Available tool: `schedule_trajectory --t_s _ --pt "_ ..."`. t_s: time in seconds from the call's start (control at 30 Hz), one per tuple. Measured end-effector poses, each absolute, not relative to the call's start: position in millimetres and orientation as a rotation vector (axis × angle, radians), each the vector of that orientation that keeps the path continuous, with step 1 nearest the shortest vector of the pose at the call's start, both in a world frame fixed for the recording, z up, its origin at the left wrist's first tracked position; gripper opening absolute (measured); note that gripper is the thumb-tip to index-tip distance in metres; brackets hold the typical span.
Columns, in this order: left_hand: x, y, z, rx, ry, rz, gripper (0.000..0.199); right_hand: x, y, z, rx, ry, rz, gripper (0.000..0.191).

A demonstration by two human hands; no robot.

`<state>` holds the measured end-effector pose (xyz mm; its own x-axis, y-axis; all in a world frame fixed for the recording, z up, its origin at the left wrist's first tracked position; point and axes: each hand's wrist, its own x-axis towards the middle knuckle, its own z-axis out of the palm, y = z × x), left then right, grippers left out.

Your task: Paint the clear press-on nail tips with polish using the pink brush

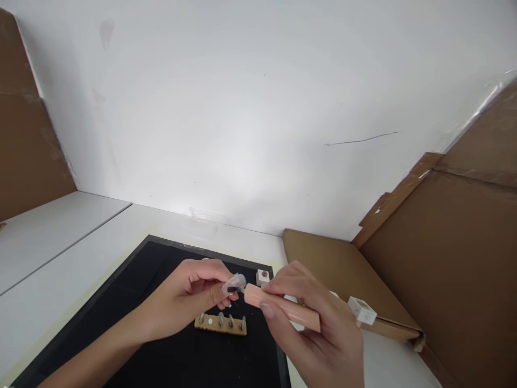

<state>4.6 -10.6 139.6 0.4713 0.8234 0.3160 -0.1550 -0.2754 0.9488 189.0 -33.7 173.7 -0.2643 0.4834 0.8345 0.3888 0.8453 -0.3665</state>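
Note:
My left hand point(205, 285) is closed, pinching a pale, translucent false nail point(239, 279) between thumb and fingers. In my right hand point(311, 312) is a nail polish brush with a long peach handle point(285, 307), gripped between thumb and fingers. Its dark tip lies against or right beside the false nail; I cannot tell whether they touch. Below the hands, a light wooden strip point(214, 323) carries several upright nail tips point(221, 319) and one white dot. Behind the right fingers sits a small white box point(262, 276) with a dark round mark on it.
A black mat point(169, 328) covers part of the white table point(52, 242). At right lies a flat cardboard box point(343, 269), with another small white box point(362, 311) at its edge. Cardboard panels point(456, 237) stand at both sides, and a white wall point(242, 118) rises behind.

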Motion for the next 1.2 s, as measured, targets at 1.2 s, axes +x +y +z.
schedule_trajectory --t_s 1.2 --pt "5 -9 138 1.426 0.596 0.983 0.023 188 -37 178 -0.592 -2.003 -0.046 0.017"
